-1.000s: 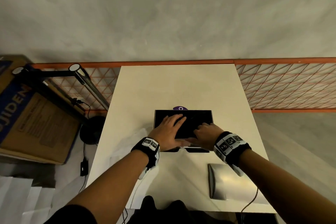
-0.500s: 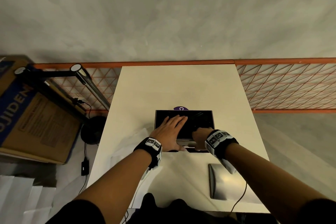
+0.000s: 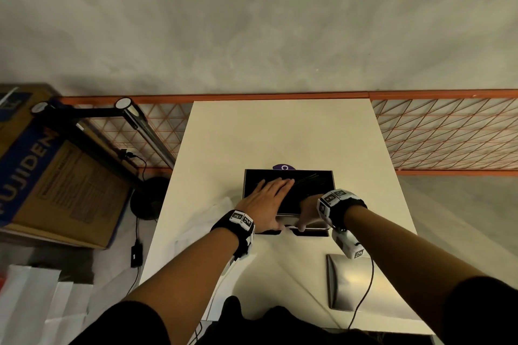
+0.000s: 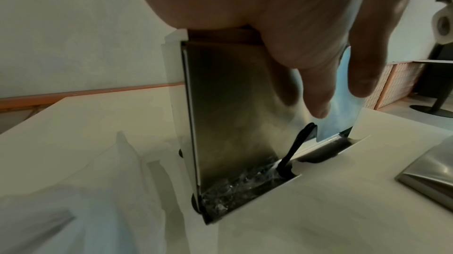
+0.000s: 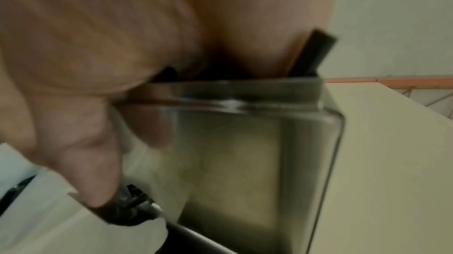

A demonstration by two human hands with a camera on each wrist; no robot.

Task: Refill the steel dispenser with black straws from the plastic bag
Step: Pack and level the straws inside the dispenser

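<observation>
At the far left of the head view I see a cardboard box (image 3: 42, 173) on the floor, with a black lamp stand (image 3: 92, 131) beside it. A clear plastic bag (image 3: 201, 221) lies on the white bench (image 3: 280, 131), left of centre, just beside my left wrist.

My left hand (image 3: 266, 199) lies flat across the open top of the steel dispenser (image 3: 288, 216) in the middle of the frame; its grip is spread, fingers straight and side by side over the black straws (image 3: 311, 180) that fill the box. In the left wrist view the palm sits on the dispenser's upper edge and the fingers hang down along its front wall, and one black straw (image 4: 296, 145) stands tilted in the slot at the base.

My right hand (image 3: 307, 211) is at the dispenser's near right edge, knuckles bent over the rim. In the right wrist view its thumb reaches down the front wall to the tray at the bottom, and a straw end (image 5: 311, 54) pokes up past the rim beside the palm. The view is blurred, so I cannot tell whether that grip pinches anything.

Lower right on the bench lies the steel lid (image 3: 347, 283), well apart from the dispenser. An orange mesh fence (image 3: 448, 134) runs behind the bench.
</observation>
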